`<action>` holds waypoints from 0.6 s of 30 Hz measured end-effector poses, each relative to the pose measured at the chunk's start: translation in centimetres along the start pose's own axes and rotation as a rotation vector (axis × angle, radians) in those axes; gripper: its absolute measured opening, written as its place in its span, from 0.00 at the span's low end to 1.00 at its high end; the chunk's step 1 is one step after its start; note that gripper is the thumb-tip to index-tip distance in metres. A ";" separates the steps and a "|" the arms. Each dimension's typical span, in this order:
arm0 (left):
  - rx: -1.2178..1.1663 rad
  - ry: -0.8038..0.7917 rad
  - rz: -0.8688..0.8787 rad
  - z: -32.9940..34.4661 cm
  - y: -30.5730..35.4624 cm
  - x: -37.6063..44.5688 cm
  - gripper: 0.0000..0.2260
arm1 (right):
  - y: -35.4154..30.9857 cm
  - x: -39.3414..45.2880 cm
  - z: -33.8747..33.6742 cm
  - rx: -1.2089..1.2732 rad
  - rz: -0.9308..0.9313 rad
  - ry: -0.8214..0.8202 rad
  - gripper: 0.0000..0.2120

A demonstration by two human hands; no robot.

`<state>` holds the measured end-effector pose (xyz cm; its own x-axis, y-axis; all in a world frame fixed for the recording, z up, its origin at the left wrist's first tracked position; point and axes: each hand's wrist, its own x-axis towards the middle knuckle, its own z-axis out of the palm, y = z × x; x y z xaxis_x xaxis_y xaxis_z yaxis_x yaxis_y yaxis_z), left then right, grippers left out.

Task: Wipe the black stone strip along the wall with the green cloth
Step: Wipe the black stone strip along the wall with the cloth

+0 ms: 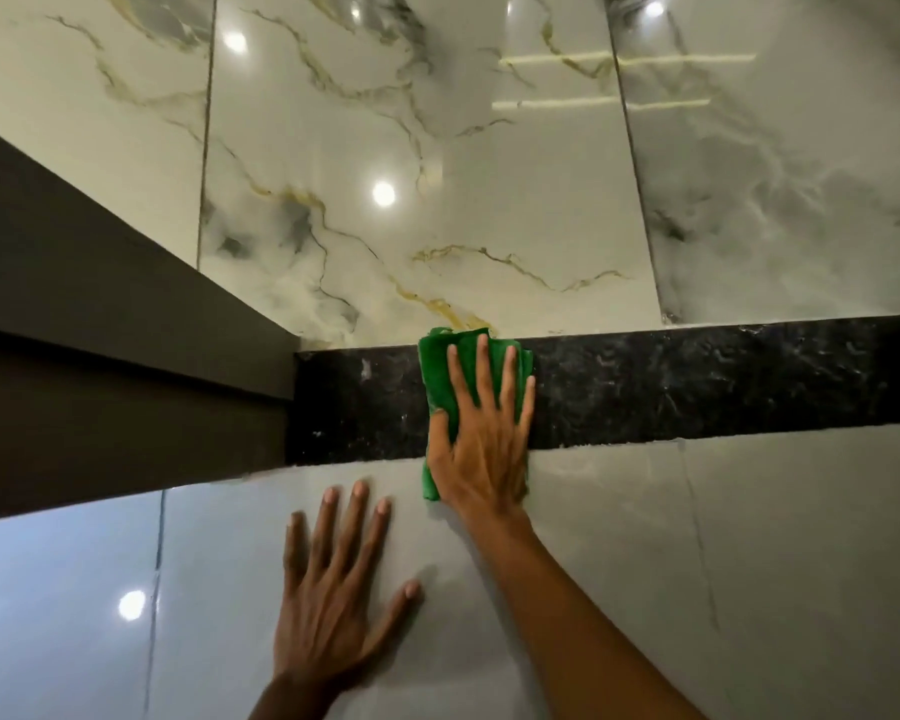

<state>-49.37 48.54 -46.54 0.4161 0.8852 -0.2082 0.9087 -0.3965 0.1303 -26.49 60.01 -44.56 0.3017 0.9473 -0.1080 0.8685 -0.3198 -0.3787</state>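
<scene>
Green cloth (440, 374), folded into a pad, is pressed flat against the black stone strip (697, 381) by the right hand (481, 439). That hand is laid open, its fingers (481, 366) spread and straight across the cloth, so the cloth is pinned under the palm rather than gripped. The top edge of the cloth is seen just above the strip's upper border, and its lower corner hangs below the strip onto the grey tile (645, 563). The cloth sits towards the left part of the strip, near where the strip meets a dark brown panel (100, 330). Pale specks are visible on the stone to the left of the cloth.

The left hand (333, 605) is planted on the grey tile below the strip, open and empty, fingers spread and pointing up, with slight blur at its edges. Above the strip, glossy white marble tiles (437, 174) with gold and grey veins are lit by reflected round lamps.
</scene>
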 end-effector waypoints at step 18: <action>0.018 -0.039 0.028 2.2 -0.9 0.3 0.54 | -1.3 3.0 0.3 -0.012 -0.507 -0.048 0.37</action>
<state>-50.00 48.60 -48.80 0.4424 0.8635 -0.2423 0.8968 -0.4259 0.1195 -26.84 63.25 -44.67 -0.1770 0.9832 0.0448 0.9054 0.1805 -0.3842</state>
